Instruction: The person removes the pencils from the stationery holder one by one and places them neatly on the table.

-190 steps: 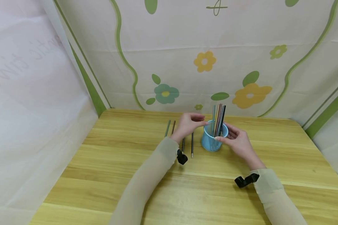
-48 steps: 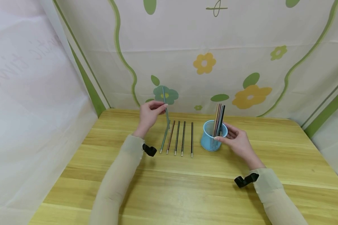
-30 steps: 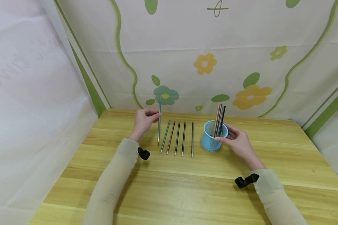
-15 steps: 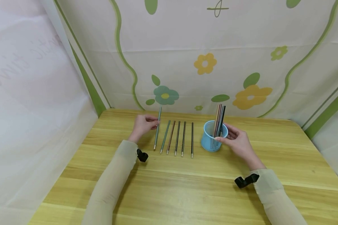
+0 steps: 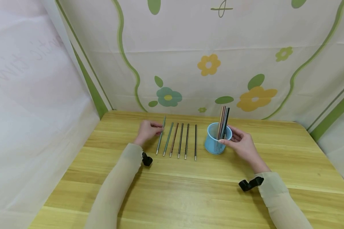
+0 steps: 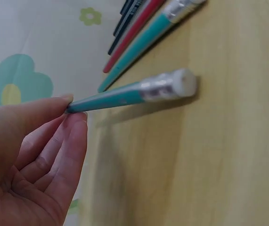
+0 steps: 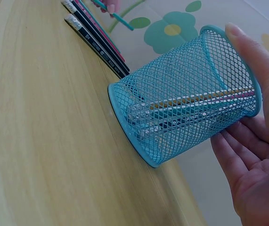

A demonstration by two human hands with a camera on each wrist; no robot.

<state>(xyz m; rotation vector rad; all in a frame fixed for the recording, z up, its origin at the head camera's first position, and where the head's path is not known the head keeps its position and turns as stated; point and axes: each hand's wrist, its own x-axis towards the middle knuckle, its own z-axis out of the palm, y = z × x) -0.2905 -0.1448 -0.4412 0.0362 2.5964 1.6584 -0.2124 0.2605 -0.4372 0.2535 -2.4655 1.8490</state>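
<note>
Five pencils (image 5: 180, 140) lie side by side on the wooden table (image 5: 189, 197), eraser ends toward the person: one teal, one reddish, three black, with a wider gap before the rightmost. A sixth, the teal pencil (image 6: 115, 99), is pinched between thumb and fingers of the left hand (image 5: 146, 131) at the left end of the row, near-parallel to its neighbour; whether its eraser end touches the table cannot be confirmed. The right hand (image 5: 242, 144) grips the blue mesh cup (image 5: 213, 144) at its rim, the cup standing upright to the right of the row. Judged from this layout, five placements are complete and the sixth is nearly so. The bundle (image 5: 223, 117) in the cup, exact count unclear, would be the remainder. It leans toward the right thumb, which may limit access on that side. The row lies between left hand and cup; a printed cloth (image 5: 183, 70) rises behind the table.
</note>
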